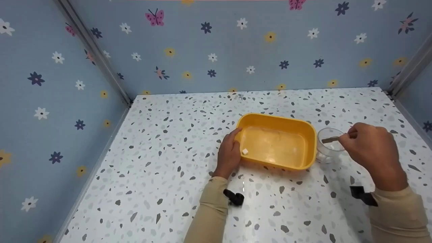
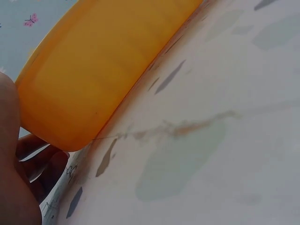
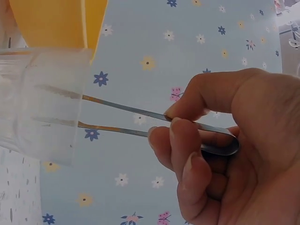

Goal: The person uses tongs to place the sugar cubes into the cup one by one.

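Note:
My left hand [image 1: 229, 153] grips the left end of a yellow plastic tub [image 1: 276, 119], with the fingers against its outer wall and rim. A small white cube [image 1: 245, 152] lies inside the tub, at the left front corner. My right hand [image 1: 373, 152] pinches metal tongs [image 3: 126, 108] between thumb and fingers, near their bent end. The arms of the tongs reach through the mouth of a clear cup [image 1: 326, 156], their tips slightly apart. Pale pieces show at the cup's bottom, but I cannot tell their shape. The cup stands close to the tub's right end.
The speckled white table [image 1: 158, 162] spreads left of and in front of the tub. Flower-patterned blue panels [image 1: 229, 44] rise behind and at both sides. A black mount [image 1: 233, 197] sits on the left wrist, another black piece [image 1: 363, 195] on the right.

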`<state>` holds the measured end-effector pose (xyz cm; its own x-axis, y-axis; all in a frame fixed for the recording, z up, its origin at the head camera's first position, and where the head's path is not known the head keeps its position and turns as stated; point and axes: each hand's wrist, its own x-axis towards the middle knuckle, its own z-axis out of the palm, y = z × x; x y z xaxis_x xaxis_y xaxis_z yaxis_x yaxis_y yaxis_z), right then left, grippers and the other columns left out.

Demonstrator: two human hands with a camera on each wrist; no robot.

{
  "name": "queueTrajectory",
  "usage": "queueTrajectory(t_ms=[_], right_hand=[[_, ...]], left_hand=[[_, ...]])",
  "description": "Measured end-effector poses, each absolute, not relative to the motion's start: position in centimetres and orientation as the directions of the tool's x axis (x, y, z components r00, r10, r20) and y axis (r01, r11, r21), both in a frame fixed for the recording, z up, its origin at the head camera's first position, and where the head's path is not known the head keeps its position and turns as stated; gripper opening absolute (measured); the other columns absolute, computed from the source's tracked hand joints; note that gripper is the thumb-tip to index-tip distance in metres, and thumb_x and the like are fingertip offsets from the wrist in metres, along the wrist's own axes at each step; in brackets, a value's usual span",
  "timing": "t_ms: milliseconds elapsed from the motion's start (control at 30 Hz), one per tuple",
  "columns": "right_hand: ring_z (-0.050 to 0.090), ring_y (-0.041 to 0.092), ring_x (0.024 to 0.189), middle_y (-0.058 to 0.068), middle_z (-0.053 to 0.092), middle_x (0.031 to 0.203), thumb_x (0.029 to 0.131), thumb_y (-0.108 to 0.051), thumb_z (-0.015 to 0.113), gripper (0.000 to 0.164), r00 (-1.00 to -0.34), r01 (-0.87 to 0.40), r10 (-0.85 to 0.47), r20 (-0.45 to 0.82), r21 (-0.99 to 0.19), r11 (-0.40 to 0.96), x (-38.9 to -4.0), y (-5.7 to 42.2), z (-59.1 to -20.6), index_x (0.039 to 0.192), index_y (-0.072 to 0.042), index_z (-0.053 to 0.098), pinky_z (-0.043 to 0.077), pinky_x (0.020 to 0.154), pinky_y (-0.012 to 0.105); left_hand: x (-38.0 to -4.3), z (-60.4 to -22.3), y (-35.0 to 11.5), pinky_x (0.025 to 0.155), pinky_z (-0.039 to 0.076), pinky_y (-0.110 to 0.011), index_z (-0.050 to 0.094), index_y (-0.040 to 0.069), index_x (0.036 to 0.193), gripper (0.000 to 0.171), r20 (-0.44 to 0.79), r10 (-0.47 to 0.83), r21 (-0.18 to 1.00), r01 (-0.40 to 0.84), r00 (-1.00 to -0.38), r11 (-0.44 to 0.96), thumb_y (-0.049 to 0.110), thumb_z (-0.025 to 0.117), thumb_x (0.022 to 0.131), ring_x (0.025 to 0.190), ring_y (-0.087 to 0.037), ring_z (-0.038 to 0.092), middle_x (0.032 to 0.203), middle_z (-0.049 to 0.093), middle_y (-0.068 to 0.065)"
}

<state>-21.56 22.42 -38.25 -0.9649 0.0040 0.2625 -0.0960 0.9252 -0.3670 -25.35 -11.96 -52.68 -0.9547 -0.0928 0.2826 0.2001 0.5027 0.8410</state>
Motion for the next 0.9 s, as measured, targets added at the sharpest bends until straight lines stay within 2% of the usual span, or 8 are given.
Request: queueTrajectory(t_ms=[333, 500, 667, 767, 900], right_hand=[[0.055, 0.031, 0.057, 0.028, 0.067, 0.081, 0.086, -0.011, 0.063, 0.027, -0.918, -0.103, 0.039, 0.396, -0.332, 0.938, -20.6, 21.5, -37.5, 0.094, 0.015, 0.066, 0.042, 0.05, 0.04], [0.057, 0.034, 0.057, 0.029, 0.067, 0.081, 0.085, -0.01, 0.06, 0.027, -0.895, -0.11, 0.051, 0.442, -0.33, 0.937, -20.4, 21.4, -37.4, 0.094, 0.015, 0.066, 0.044, 0.051, 0.044], [0.06, 0.036, 0.056, 0.027, 0.068, 0.076, 0.085, -0.008, 0.059, 0.023, -0.808, -0.223, 0.011, 0.589, -0.324, 0.92, -20.2, 21.1, -37.6, 0.089, 0.012, 0.068, 0.046, 0.053, 0.048], [0.061, 0.033, 0.055, 0.023, 0.069, 0.073, 0.085, -0.008, 0.063, 0.018, -0.764, -0.307, -0.026, 0.645, -0.329, 0.893, -20.2, 20.9, -37.7, 0.086, 0.008, 0.069, 0.042, 0.055, 0.026], [0.062, 0.028, 0.057, 0.018, 0.07, 0.073, 0.085, -0.008, 0.067, 0.013, -0.77, -0.354, -0.051, 0.635, -0.36, 0.863, -20.2, 20.4, -38.0, 0.085, 0.004, 0.07, 0.032, 0.058, 0.011]], left_hand=[[-25.5, -52.5, -11.9, 0.105, 0.041, -0.037, 0.052, 0.02, 0.146, 0.05, 0.294, -0.07, 0.842, 0.223, -0.953, 0.492, 0.009, 0.041, 0.099, 0.117, -0.017, 0.054, 0.128, 0.059, -0.006], [-25.6, -52.5, -11.9, 0.105, 0.04, -0.037, 0.051, 0.018, 0.147, 0.05, 0.3, -0.061, 0.842, 0.235, -0.952, 0.485, 0.007, 0.04, 0.099, 0.117, -0.018, 0.054, 0.129, 0.059, -0.007], [-25.7, -52.5, -11.8, 0.107, 0.039, -0.035, 0.051, 0.019, 0.146, 0.05, 0.29, -0.059, 0.845, 0.226, -0.955, 0.484, 0.007, 0.041, 0.099, 0.121, -0.016, 0.053, 0.132, 0.058, -0.006], [-25.6, -52.4, -11.8, 0.107, 0.039, -0.036, 0.052, 0.018, 0.145, 0.05, 0.289, -0.063, 0.847, 0.225, -0.955, 0.483, 0.006, 0.042, 0.098, 0.121, -0.017, 0.053, 0.132, 0.058, -0.007], [-25.5, -52.4, -11.8, 0.106, 0.04, -0.037, 0.053, 0.018, 0.144, 0.051, 0.276, -0.077, 0.855, 0.208, -0.958, 0.474, 0.005, 0.043, 0.096, 0.119, -0.018, 0.053, 0.129, 0.059, -0.007]])
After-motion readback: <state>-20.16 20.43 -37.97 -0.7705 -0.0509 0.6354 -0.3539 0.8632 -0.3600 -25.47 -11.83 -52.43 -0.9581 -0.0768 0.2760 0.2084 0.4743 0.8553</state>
